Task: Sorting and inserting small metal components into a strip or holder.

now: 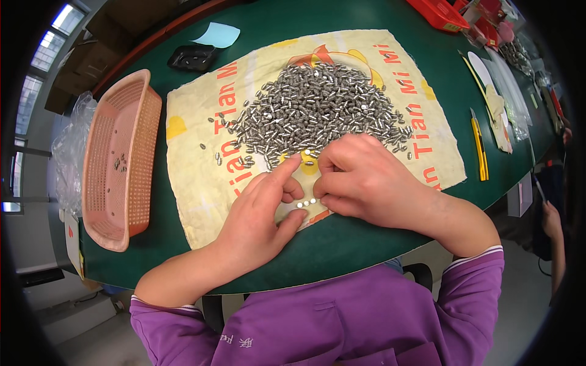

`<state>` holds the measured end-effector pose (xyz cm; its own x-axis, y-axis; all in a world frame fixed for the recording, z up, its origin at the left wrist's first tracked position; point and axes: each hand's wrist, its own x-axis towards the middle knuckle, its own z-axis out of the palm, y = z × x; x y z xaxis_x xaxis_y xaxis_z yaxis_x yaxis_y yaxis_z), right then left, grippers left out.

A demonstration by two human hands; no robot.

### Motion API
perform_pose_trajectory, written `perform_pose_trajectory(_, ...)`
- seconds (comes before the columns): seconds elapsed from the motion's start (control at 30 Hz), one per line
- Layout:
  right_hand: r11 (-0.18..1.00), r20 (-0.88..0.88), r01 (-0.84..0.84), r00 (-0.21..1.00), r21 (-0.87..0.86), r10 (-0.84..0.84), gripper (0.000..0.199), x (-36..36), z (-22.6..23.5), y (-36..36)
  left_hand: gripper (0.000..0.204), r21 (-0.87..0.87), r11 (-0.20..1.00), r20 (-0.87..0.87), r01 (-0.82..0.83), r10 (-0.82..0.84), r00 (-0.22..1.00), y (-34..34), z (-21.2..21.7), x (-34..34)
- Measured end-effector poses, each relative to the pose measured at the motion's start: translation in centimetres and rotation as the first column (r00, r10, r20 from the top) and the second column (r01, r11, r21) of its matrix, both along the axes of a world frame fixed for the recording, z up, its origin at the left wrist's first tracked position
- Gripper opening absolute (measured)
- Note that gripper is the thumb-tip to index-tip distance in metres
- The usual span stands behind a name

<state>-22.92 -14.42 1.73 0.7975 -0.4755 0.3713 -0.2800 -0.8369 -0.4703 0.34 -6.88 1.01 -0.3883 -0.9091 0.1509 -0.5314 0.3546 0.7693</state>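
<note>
A large heap of small silvery metal pieces (317,104), short and barrel-like, lies on a pale yellow printed cloth (201,201). My left hand (259,204) rests on the cloth at the heap's near edge. Its index finger stretches to the lowest pieces, with the thumb apart from it. Several small white round pieces (306,203) sit in a short row between my left thumb and my right fingertips. Beside them my right hand (360,180) is closed, fingers curled and pressed together. Whatever those fingers may hold is hidden.
A pink plastic basket (137,201) with a few metal pieces stands at the left. Behind it are a black tray (191,58) and a light blue sheet (218,35). A yellow utility knife (480,146) lies right of the cloth. A red tray (438,13) stands far right; another person's hand (552,221) shows beyond.
</note>
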Motion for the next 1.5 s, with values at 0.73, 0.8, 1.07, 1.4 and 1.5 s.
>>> perform_pose_trajectory(0.73, 1.0, 0.025, -0.006, 1.0, -0.006, 0.006, 0.041, 0.7, -0.5, 0.5, 0.08, 0.009, 1.0, 0.021, -0.03, 0.03, 0.999, 0.1, -0.2, 0.0)
perform_pose_trajectory(0.8, 1.0, 0.043, -0.002, 0.999, 0.013, 0.001, 0.041, 0.7, -0.5, 0.4, 0.08, 0.012, 1.0, 0.003, -0.025, 0.025, 1.0, 0.1, -0.3, 0.1)
perform_pose_trajectory(1.07, 0.999, 0.046, -0.022, 0.999, 0.028, 0.021, 0.038, 0.3, 0.4, 0.1, 0.079, 0.011, 1.0, -0.003, -0.018, 0.018, 1.0, 0.0, -0.1, 0.0)
perform_pose_trajectory(1.4, 0.999, -0.094, 0.039, 0.995, -0.008, -0.039, 0.016, -0.7, 0.9, -0.2, 0.087, -0.01, 1.0, 0.004, -0.006, 0.006, 1.0, 0.0, -0.4, 0.1)
perform_pose_trajectory(1.5, 0.999, -0.049, 0.036, 0.998, 0.014, -0.035, 0.016, -0.7, 0.9, -0.2, 0.087, -0.009, 1.0, 0.005, -0.007, 0.007, 1.0, 0.0, -0.4, 0.2)
